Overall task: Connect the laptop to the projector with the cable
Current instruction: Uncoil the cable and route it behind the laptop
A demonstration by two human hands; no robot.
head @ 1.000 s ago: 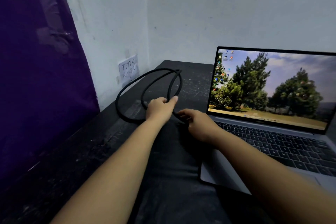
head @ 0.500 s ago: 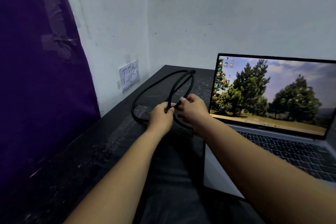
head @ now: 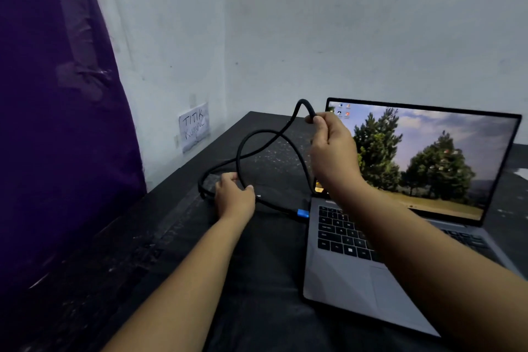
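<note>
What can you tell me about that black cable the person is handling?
The black cable is thick, round and looks rubbery, partly uncoiled into loose crossing loops. The right hand pinches a raised bend in front of the laptop screen; the left hand holds a lower loop near the dark table. One end, with a blue connector, lies beside the keyboard's left edge.

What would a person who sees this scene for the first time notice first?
The open grey laptop at the right, its screen bright with a picture of trees. Left of it, a black cable is looped above the dark tabletop: the right hand holds a bend of it up, and the left hand holds it low. A blue plug lies beside the keyboard.
</note>
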